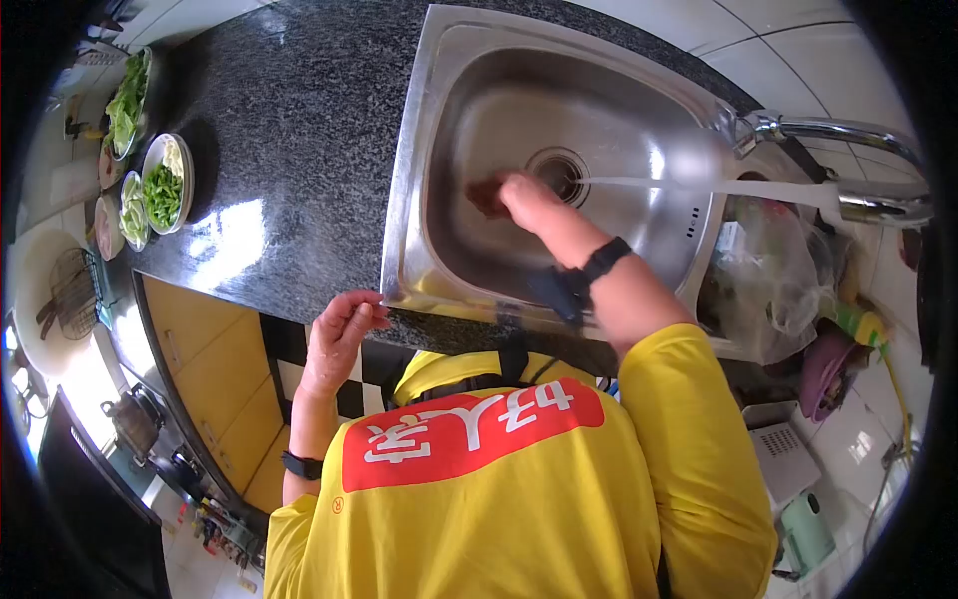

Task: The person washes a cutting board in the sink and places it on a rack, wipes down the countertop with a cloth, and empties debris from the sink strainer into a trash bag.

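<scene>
In the stainless steel sink (479,120), my right hand (529,200) is closed on a reddish-brown, cloth-like piece (486,197). It is low in the basin, just left of the drain (559,175), and motion blur hides its details. A thin stream of water (679,185) runs from the faucet (868,203) toward the drain. My left hand (344,334) is wet and is at the counter's front edge by the sink's near left corner. Its fingers are loosely bent and slightly apart, with nothing seen in them.
Bowls of cut green vegetables (163,195) stand on the dark granite counter (299,120) at the left. A clear plastic bag (773,270) lies right of the sink. Beyond it is a purple basin (828,374). Yellow cabinets (215,369) are at lower left.
</scene>
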`<control>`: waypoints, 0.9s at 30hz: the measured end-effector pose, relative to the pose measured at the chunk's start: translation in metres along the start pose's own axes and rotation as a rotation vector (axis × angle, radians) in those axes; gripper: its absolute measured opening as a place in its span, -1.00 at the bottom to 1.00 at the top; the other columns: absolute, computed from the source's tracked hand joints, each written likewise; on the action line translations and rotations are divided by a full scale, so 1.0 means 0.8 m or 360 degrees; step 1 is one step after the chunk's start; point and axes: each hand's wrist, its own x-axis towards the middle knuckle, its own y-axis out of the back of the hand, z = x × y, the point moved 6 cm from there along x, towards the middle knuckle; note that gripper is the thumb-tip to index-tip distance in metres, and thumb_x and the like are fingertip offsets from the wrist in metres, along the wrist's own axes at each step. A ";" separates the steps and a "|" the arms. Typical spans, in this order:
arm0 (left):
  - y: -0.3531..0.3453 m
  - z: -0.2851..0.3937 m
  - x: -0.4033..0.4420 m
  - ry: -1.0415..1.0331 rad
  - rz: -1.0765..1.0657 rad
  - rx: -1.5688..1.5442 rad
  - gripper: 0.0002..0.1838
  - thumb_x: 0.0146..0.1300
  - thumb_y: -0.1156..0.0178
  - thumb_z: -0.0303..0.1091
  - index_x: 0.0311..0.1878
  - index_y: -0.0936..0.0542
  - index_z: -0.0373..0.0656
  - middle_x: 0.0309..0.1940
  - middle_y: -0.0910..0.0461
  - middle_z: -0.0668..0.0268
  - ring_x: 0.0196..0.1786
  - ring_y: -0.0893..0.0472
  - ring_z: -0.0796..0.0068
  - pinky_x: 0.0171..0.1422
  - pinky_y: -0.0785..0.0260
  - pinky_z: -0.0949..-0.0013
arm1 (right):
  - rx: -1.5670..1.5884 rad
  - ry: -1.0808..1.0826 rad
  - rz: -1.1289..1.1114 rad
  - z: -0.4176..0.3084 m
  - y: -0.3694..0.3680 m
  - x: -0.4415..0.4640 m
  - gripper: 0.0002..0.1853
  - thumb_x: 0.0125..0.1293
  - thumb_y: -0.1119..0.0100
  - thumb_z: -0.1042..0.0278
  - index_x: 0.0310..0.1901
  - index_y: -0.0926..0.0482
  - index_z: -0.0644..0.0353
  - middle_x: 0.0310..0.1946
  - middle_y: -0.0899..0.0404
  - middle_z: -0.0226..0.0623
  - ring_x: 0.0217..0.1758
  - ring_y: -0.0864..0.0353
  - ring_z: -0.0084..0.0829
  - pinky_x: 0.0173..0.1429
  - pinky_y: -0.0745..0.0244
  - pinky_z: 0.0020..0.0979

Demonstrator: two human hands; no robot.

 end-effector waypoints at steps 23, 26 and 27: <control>-0.036 0.000 -0.003 -0.0037 -0.0076 0.0113 -0.81 0.32 0.07 -0.42 -0.10 -0.45 -0.29 -0.32 -0.52 0.29 -0.24 -0.53 0.55 -0.08 -0.42 0.47 | 0.1031 0.0414 0.0559 -0.009 0.095 -0.135 -0.82 0.06 -0.03 0.69 -0.29 -0.53 0.24 -0.24 -0.48 -0.26 -0.29 -0.57 -0.39 -0.23 -0.52 -0.47; -0.052 0.005 0.001 -0.0028 -0.0180 0.0213 -0.81 0.31 0.07 -0.43 -0.10 -0.45 -0.31 -0.32 -0.52 0.29 -0.25 -0.54 0.55 -0.08 -0.40 0.50 | 0.0865 0.0147 0.0166 -0.041 0.035 -0.097 -0.68 0.06 -0.01 0.54 -0.08 -0.46 0.23 -0.09 -0.43 -0.14 -0.12 -0.54 -0.28 -0.10 -0.49 -0.37; -0.053 0.005 0.000 -0.0035 -0.0182 0.0218 -0.81 0.31 0.07 -0.43 -0.10 -0.45 -0.31 -0.32 -0.52 0.29 -0.25 -0.54 0.55 -0.08 -0.40 0.50 | 0.0630 -0.0100 0.0083 -0.040 0.030 -0.091 -0.65 0.10 0.00 0.39 -0.02 -0.45 0.19 -0.06 -0.42 -0.11 -0.12 -0.54 -0.24 -0.06 -0.47 -0.34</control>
